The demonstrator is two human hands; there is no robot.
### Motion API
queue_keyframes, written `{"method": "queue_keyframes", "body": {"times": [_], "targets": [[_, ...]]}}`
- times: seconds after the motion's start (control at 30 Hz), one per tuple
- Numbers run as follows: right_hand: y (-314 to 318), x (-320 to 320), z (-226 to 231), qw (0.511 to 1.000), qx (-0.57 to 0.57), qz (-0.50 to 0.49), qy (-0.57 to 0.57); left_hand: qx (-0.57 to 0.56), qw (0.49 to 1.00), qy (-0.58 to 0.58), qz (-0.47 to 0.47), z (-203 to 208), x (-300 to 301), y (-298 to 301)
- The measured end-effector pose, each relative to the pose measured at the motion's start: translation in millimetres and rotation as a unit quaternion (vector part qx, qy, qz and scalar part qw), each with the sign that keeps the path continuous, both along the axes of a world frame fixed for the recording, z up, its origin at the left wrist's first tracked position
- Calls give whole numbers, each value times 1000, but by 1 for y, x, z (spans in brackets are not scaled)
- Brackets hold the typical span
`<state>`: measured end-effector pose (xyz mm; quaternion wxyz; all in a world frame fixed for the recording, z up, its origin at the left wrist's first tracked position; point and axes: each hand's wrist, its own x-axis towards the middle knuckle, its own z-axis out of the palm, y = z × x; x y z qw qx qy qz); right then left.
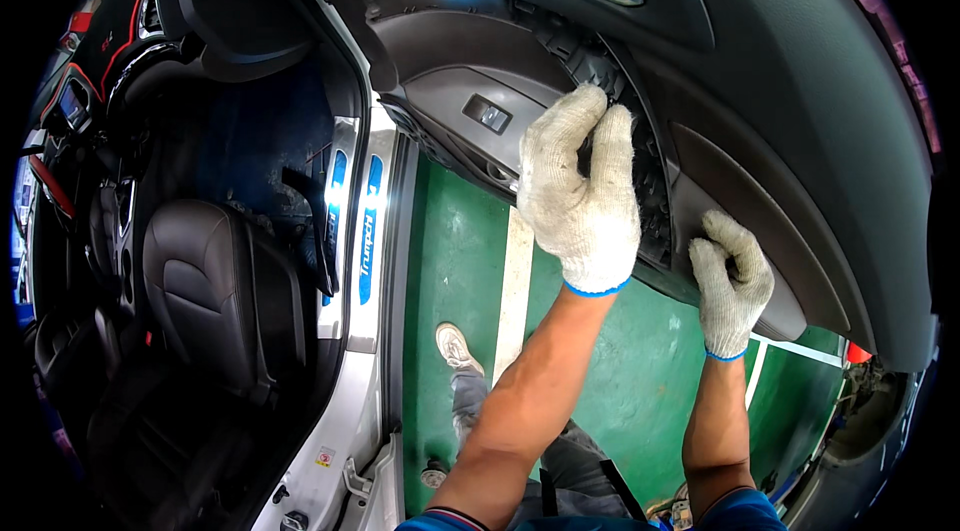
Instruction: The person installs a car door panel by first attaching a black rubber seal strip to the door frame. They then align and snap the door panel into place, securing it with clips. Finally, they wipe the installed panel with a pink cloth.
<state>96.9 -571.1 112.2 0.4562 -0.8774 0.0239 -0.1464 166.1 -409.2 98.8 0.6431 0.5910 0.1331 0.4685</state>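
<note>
Big dark car door panel (760,81) fills top right, open over green floor (460,261). Left hand (580,186) in white glove curls fingers into panel's armrest gap. Right hand (733,281) grips panel's lower edge. Small window switch (487,114) sits left of left hand.

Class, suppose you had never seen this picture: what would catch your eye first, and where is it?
Two hands in white knit gloves stand out at centre: the left hand grips into the open car door's inner trim panel, the right hand holds its lower edge. Below lies a green floor; at left, a dark leather seat.
</note>
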Motion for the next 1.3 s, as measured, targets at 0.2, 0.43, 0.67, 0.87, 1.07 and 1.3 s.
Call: {"method": "queue_keyframes", "body": {"times": [0.2,0.43,0.67,0.87,1.07,1.3], "targets": [[0,0,-1,1000,0,11,-14,-1,1000,4,7,1,1,-2],[2,0,1,1000,-1,18,-16,9,1000,5,22,1,3,-5],[1,1,0,999,1,31,-26,41,999,-7,-3,-2,2,1],[0,2,-3,998,-10,44,-50,74,996,-8,-54,-9,-3,15],[-1,3,-4,997,-22,44,-59,120,990,13,-78,-4,-6,25],[2,3,-3,996,-43,44,-67,198,977,-21,-78,-2,1,41]]}}
